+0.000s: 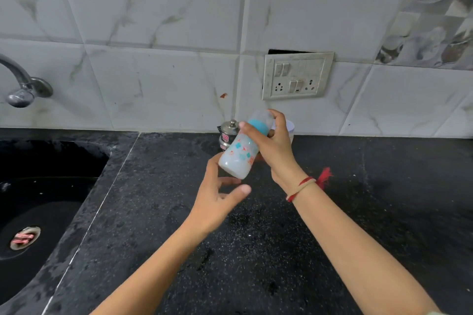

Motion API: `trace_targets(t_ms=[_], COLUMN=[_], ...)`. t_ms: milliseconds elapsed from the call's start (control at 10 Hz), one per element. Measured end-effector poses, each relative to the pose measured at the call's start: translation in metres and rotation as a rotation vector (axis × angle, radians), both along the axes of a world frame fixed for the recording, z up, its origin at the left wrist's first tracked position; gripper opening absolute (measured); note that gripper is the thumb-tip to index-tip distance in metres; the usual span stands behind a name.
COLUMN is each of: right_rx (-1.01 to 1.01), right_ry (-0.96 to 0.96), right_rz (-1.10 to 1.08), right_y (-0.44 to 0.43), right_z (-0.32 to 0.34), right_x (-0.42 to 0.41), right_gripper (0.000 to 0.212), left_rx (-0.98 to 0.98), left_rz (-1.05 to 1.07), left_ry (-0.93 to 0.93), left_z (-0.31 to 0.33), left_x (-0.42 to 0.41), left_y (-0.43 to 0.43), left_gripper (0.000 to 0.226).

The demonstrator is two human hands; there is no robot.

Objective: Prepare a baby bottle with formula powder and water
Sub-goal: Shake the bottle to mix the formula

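Observation:
A baby bottle [239, 155] with a teal collar, clear cap and printed shapes is tilted in the air above the black counter [256, 238], cloudy white inside. My right hand [275, 146] grips its upper part round the collar, thumb across the front. My left hand [217, 199] hovers just below the bottle's base with relaxed, spread fingers; whether it touches the bottle is unclear. A small steel lidded pot [227, 133] stands behind the bottle by the wall. A white container [290, 129] is mostly hidden behind my right hand.
A black sink [38, 199] with a drain lies at the left, a metal tap [23, 84] above it. A switch and socket plate [297, 75] sits on the tiled wall behind.

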State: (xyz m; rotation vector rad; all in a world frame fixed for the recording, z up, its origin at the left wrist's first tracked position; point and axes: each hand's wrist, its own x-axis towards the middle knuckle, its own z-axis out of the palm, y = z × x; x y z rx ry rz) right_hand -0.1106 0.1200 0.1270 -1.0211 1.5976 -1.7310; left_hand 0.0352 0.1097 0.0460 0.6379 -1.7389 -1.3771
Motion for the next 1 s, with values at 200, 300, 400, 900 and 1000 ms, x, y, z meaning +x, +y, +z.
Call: trace_targets(t_ms=[200,300,400,900,1000], right_rx=[0.075,0.068,0.014,-0.501,-0.428], right_ry=[0.051,0.038,0.062,-0.356,-0.123], right_rz=[0.197,0.298,0.367,-0.057,-0.031], right_y=[0.012,0.023,0.026,0.032,0.032], right_z=[0.005,0.012,0.006,0.048,0.052], right_x=[0.007,-0.001,0.003,-0.005,-0.007], right_gripper=[0.070,0.070,0.078,0.068,0.077], left_rx=[0.316,0.670,0.937,1.121,1.183], left_rz=[0.087,-0.082,-0.383,-0.876,-0.601], left_ry=[0.199,0.405,0.492,0.445,0.426], left_z=[0.012,0.016,0.019,0.009,0.006], left_x=[-0.004,0.005,0.009,0.003,0.001], left_y=[0.006,0.000,0.000,-0.003,-0.010], left_gripper=[0.035,0.052,0.062,0.101,0.090])
